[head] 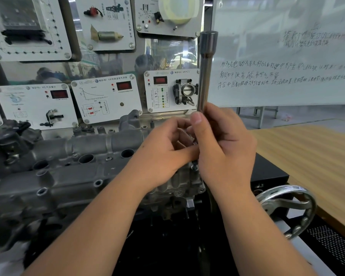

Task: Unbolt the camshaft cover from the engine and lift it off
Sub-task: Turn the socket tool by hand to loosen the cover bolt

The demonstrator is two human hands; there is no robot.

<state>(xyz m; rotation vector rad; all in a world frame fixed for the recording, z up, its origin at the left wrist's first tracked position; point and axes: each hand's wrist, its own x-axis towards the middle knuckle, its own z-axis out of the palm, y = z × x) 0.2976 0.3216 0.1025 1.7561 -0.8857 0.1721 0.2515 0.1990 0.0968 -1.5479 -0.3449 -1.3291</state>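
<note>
Head view: we see the right hand gripping an upright steel extension bar, while the left hand pinches its lower end. Beneath both hands, stretching left, lies the grey camshaft cover on the engine.

A grey cast-metal engine block with round plug wells along its top is seen carried on a black metal stand, whose flat black top shows at the engine's right end. A shiny chrome spoked handwheel is mounted at the stand's right side, just below that black top. A black perforated metal panel is seen at the stand's lower right corner, beside a pale grey strip. To the right of the stand, a light wood-grain tabletop is visible, its near edge running along the stand's right side.
</note>
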